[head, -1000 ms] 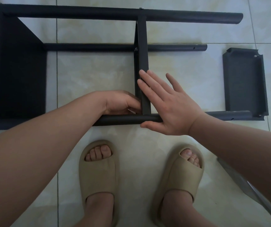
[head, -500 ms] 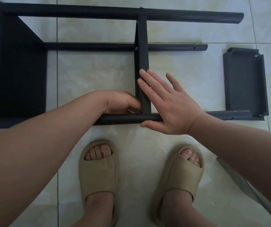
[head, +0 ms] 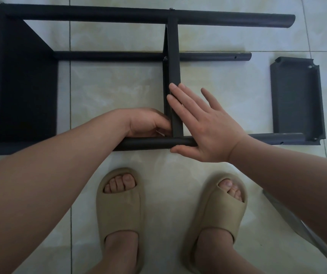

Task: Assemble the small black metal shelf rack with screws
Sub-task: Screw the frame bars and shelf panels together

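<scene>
Tiled floor (head: 119,86) is carrying rack (head: 79,15) on its side | right hand (head: 208,131), fingers straight, is pressing right face of shelf (head: 173,76), likely squaring it to post (head: 148,144) | left hand (head: 147,123) is curling just left of shelf, grip hidden, probably fastening it.

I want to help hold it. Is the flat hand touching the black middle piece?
Touching. The head view shows the right hand open, its fingers lying flat against the middle shelf.
</scene>
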`<control>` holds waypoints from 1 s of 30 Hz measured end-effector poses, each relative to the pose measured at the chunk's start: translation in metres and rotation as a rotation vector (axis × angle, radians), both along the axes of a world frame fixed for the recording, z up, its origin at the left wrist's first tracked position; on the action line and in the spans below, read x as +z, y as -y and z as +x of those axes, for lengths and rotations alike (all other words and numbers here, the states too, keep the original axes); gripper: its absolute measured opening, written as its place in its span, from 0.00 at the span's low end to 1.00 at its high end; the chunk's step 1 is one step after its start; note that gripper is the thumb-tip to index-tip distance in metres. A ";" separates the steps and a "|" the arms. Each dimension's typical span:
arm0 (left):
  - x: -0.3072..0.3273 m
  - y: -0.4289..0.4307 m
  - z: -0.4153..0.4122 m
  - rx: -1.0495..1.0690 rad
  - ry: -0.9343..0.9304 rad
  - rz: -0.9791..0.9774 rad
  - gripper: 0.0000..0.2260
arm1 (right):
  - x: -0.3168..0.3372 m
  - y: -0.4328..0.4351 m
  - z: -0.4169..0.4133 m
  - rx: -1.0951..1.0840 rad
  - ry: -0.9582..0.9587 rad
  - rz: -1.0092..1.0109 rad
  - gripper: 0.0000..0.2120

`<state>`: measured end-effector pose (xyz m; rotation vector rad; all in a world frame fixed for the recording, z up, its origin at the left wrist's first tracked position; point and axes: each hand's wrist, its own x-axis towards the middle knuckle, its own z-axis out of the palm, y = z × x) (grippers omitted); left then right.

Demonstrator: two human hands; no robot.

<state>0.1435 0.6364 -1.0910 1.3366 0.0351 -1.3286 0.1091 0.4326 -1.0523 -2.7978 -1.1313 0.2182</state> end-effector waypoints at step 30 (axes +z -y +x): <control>-0.001 -0.002 0.000 -0.054 -0.060 -0.022 0.10 | 0.000 0.000 0.000 0.001 0.001 -0.005 0.48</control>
